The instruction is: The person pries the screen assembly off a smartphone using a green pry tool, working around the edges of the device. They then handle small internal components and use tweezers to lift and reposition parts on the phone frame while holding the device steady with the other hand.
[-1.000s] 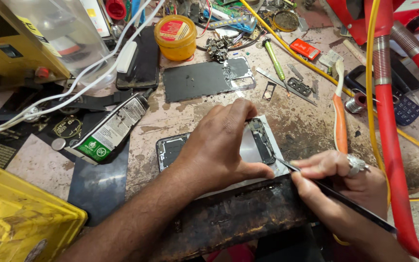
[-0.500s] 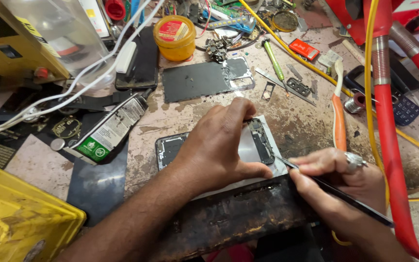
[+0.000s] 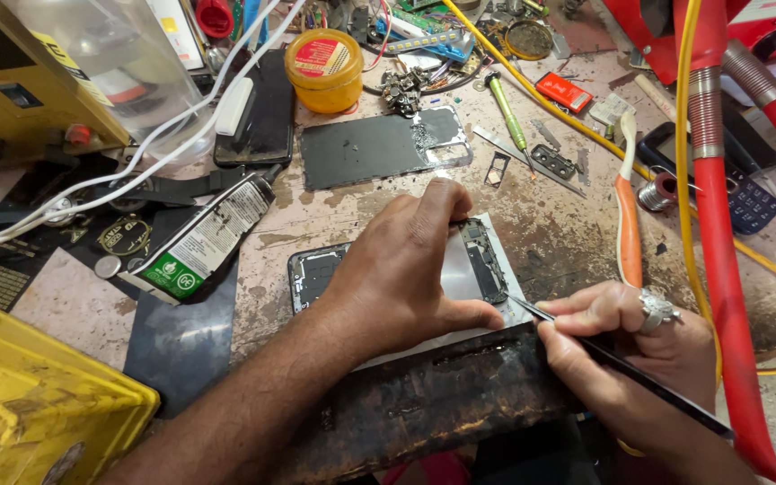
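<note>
While your left hand (image 3: 406, 269) presses flat on the opened phone (image 3: 388, 269) at the bench's near edge, steadying it, your right hand (image 3: 630, 346) pinches a thin black tool (image 3: 621, 368) at its corner.

My left hand (image 3: 410, 269) lies palm-down, fingers spread and pressing flat, forearm reaching in from lower left. My right hand (image 3: 626, 346) curls in a pinching, pen-like grip, ring finger wearing a ring.

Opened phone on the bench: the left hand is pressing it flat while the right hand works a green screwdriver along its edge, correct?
Not quite. The left hand does hold down the opened phone, but the right hand holds thin black tweezers. The green screwdriver lies untouched farther back, as the head view shows.
</note>
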Demonstrator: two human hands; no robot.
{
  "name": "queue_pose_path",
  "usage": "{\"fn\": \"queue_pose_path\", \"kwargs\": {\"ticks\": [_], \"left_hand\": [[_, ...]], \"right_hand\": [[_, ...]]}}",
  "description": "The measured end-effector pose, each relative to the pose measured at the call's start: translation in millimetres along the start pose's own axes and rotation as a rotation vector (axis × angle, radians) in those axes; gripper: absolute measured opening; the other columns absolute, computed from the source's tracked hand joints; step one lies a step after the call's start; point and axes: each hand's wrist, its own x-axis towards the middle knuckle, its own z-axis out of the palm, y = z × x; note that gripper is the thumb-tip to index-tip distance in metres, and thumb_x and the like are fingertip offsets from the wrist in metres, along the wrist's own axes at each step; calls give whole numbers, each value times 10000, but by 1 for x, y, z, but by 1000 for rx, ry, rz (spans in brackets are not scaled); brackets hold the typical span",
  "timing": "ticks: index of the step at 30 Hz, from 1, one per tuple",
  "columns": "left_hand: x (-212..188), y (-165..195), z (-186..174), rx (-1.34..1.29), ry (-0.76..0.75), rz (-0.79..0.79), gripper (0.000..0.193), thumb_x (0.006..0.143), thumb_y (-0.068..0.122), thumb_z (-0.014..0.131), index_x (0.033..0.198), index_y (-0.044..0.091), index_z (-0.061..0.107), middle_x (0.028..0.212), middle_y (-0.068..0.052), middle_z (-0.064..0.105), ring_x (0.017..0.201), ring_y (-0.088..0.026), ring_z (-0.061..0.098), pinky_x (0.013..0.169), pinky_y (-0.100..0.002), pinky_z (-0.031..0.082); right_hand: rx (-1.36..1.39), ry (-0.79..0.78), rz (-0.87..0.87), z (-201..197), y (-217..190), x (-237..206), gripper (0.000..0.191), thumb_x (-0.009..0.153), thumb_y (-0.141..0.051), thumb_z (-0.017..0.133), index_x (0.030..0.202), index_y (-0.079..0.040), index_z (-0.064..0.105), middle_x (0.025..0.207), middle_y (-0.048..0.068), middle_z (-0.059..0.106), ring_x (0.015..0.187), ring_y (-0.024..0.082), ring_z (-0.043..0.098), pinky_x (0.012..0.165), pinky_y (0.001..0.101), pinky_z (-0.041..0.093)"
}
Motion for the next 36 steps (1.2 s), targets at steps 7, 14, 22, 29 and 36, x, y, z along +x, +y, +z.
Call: {"fn": "queue_pose_path", "kwargs": {"ticks": [7, 14, 22, 29, 36], "left_hand": [[0, 1, -1, -4, -14, -21, 934, 544, 490, 983, 1194, 60, 468, 1077, -157, 636, 1030, -340, 629, 877, -457, 500], [0, 1, -4, -30, -36, 7, 918, 549, 472, 983, 1205, 61, 490, 1104, -166, 650, 1067, -362, 628, 908, -462, 497], [0, -16, -24, -83, -288, 193, 929, 616, 375, 944, 1345, 66, 459, 1290, -133, 660, 1272, -351, 567, 1075, -451, 422], [-1, -14, -25, -121, -375, 197, 1143, 637, 399, 946, 1508, 53, 292, 1427, -139, 620, 1444, -307, 497, 1253, -545, 127], [-1, -12, -25, -126, -307, 201, 1260, 584, 436, 966, 1529, 28, 241, 1368, -165, 637, 1391, -347, 495, 1205, -452, 267]], "right_hand": [[-104, -11, -101, -1, 0, 2, 107, 792, 21, 773, 815, -29, 681, 913, 107, 779, 846, 124, 744, 746, 252, 582], [75, 76, -29, -3, 7, -6, 140, 854, 5, 753, 943, -41, 655, 1031, 111, 756, 910, 112, 721, 815, 249, 589], [127, -7, 170, -20, 4, 4, 166, 795, 75, 759, 940, 9, 715, 1063, 170, 794, 965, 178, 756, 874, 314, 616], [-38, -125, -44, -12, 3, -6, 151, 756, -16, 821, 876, -51, 737, 978, 103, 831, 863, 132, 790, 738, 255, 628], [-37, -117, -87, -1, -3, -13, 132, 758, -28, 827, 861, -72, 757, 978, 92, 837, 846, 115, 795, 724, 239, 626]]}}
